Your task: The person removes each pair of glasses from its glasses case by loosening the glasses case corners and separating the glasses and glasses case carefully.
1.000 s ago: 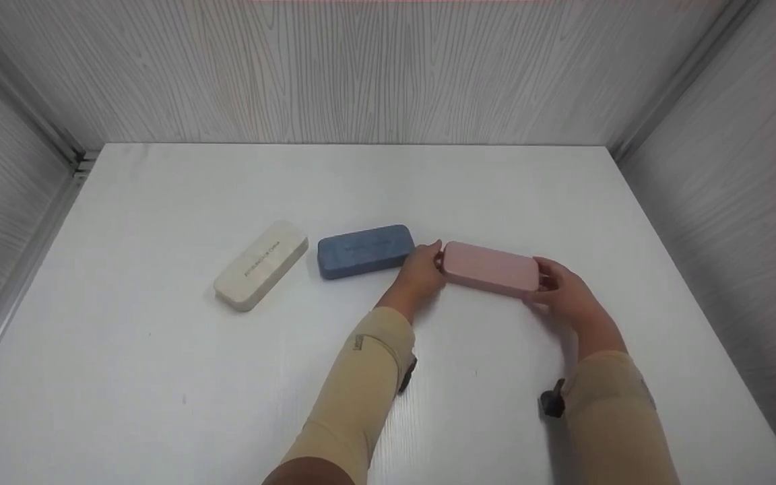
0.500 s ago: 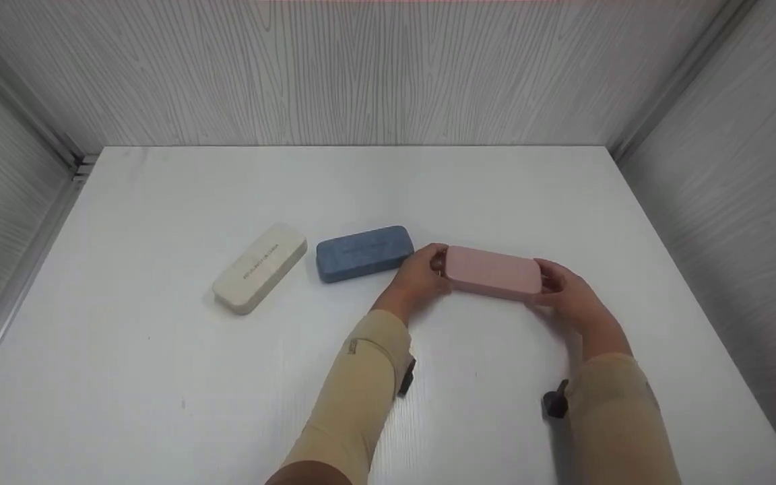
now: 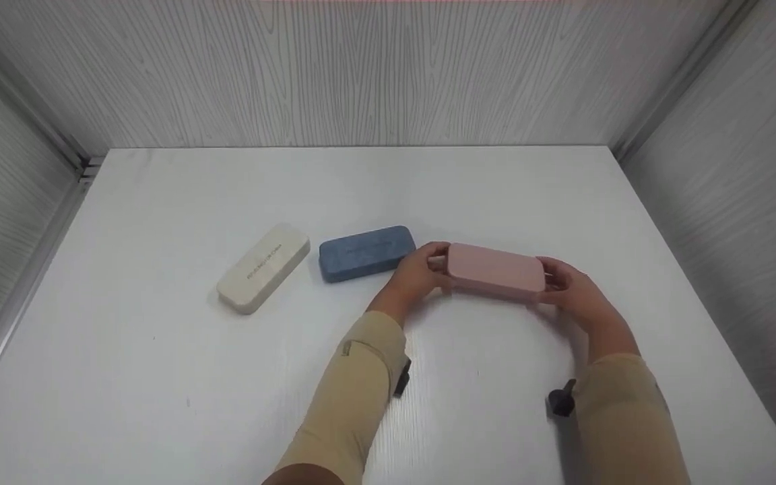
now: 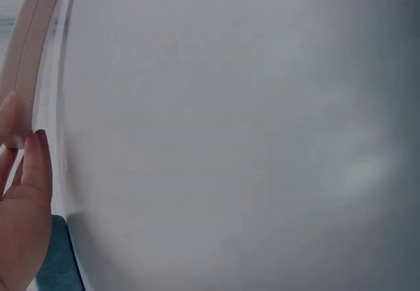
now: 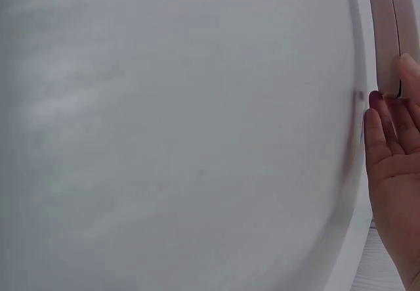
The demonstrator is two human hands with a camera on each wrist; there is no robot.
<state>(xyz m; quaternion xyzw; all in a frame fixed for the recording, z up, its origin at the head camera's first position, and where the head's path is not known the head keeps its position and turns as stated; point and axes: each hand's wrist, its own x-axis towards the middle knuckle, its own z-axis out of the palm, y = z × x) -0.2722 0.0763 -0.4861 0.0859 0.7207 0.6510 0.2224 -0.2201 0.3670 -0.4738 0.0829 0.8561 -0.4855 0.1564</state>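
A pink glasses case (image 3: 496,268), a rounded box with a seam along its side, lies crosswise between my two hands at the right of the table. My left hand (image 3: 416,275) grips its left end, with thumb and fingertips on it. At the opposite end my right hand (image 3: 575,291) holds it between thumb and fingers. In both wrist views the case (image 4: 26,54) seems slightly off the tabletop. Close beside my left hand lies a blue glasses case (image 3: 366,254). Farther left, a cream glasses case (image 3: 265,268) with dark lettering lies at a slant.
All three cases are on or over a white table (image 3: 179,377). A grey wood-grain panel (image 3: 361,74) rises behind it, with similar side panels at left and right (image 3: 731,168).
The fingers of my left hand have settled around the left end of the pink glasses case. That case has shifted slightly to the right. The blue and cream cases stay in place.
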